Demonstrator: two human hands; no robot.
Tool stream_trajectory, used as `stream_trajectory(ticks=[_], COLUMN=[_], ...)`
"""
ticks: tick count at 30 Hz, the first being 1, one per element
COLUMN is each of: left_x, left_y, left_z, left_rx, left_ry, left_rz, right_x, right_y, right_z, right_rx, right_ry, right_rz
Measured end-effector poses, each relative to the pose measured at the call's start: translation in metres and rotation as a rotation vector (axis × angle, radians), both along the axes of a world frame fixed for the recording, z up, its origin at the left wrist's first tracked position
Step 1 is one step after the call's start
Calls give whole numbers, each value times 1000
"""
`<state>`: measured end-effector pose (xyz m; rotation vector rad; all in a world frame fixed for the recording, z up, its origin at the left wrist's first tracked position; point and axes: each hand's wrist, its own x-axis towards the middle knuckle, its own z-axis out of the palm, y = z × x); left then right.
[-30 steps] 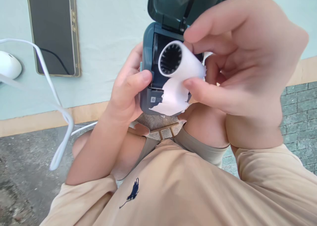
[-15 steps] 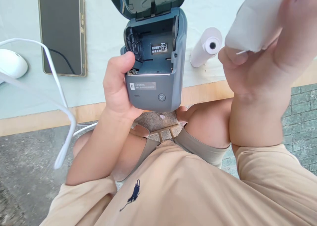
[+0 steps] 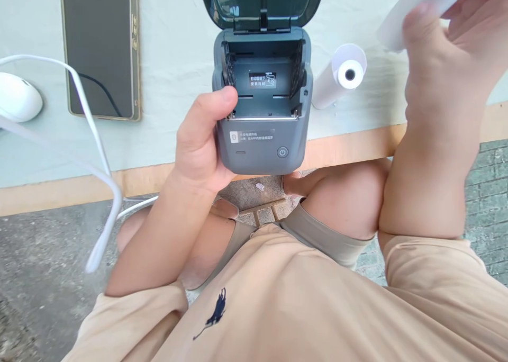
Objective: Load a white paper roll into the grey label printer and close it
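My left hand point(image 3: 204, 134) is closed around the left side of a dark blue-grey label printer point(image 3: 260, 155), its thumb on the rim of the paper bay. The printer's dark see-through lid point(image 3: 242, 5) is tipped up, and no roll lies in the bay between the two round side holders. At the upper right, my right hand point(image 3: 444, 44) grips a white paper roll point(image 3: 420, 12), with the thumb along its near side. Part of that roll runs out of the top of the view. A second white paper roll point(image 3: 329, 87) stands on the table, just right of the printer.
On the left of the cloth-covered table point(image 3: 166, 34) lies a phone in a clear case point(image 3: 99, 44). Beside it are a white rounded object point(image 3: 19, 97) and a white cable or arm point(image 3: 89, 118) crossing the table's wooden edge point(image 3: 146, 178).
The printer has shifted slightly right and turned to face me more squarely. My right hand has turned and moved up and right with the paper roll. The standing roll appears little changed.
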<state>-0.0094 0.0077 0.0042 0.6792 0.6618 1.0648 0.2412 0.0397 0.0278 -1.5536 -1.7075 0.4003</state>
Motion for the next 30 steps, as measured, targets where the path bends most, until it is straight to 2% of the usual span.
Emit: stream_trajectory(ticks=[2, 5, 8, 9, 10, 13, 15, 18, 21, 24, 28, 30], left_x=[1, 1, -2, -3, -4, -5, -5, -7, -9, -10, -7, -5], left_y=[1, 2, 2, 2, 2, 2, 2, 2, 3, 4, 3, 2], left_z=[-1, 1, 6, 7, 8, 9, 9, 9, 6, 2, 1, 3], left_rx=[1, -14, -21, -22, -23, -29, -31, -69, -78, -55, -41, -27], left_ry=[-10, -1, -26, -35, -44, -60, -75, -132, -148, -119, -104, -65], left_rz=[-11, -29, -50, -64, -80, -107, -109, -142, -164, -168, -165, -124], right_x=[3, 0, -13, -19, -25, -37, -39, -36, -32, -31, -32, -33], right_y=[1, -4, -15, -19, -23, -29, -27, -20, -16, -15, -18, -21], right_z=[-6, -5, 4, 7, 9, 12, 9, 4, 0, -2, 1, 2], right_rx=[70, -40, 165, 227, 202, -1, -101, -180, -183, -99, 104, 70], right_ry=[-56, -119, -65, -29, -26, -174, -248, -206, -94, 29, 69, 51], right_rz=[-120, -175, -200, -150, -52, 294, 373, 267, 199, 169, 161, 175])
